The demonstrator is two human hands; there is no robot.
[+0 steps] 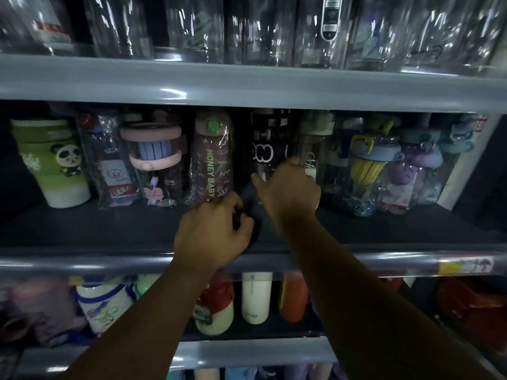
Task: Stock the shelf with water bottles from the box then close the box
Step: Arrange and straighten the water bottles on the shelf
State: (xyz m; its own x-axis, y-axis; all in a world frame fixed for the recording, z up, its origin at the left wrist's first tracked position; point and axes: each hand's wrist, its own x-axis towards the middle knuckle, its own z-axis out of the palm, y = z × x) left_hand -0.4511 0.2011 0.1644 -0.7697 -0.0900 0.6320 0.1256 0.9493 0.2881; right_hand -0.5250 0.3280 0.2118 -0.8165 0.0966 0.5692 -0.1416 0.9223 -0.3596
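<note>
1. A black water bottle with white print stands on the dark middle shelf, at the centre of the frame. It sits in the row between a brown wrapped bottle lettered "HONEY BABY" on its left and a clear bottle with a pale green lid on its right.
2. The right hand is on the lower half of the black bottle. Its thumb points toward the left of the frame across the bottle's front, and its fingers wrap round the right side.
3. The left hand is lower and to the left, just above the shelf's grey front rail. Its fingers are curled tightly round the dark bottom end of the same bottle, though the light is dim there and the contact is hard to read.
4. Both forearms reach up from the bottom edge of the frame.
5. Further left in the row stand a green cup with a panda picture and a clear bottle with pink rings.
6. Further right is a clear bottle with a yellow and blue top, then a purple bottle.
7. The shelf above, along the top of the frame, holds blurred clear bottles.
8. The shelf below holds a white cylindrical flask beside an orange one.
</note>
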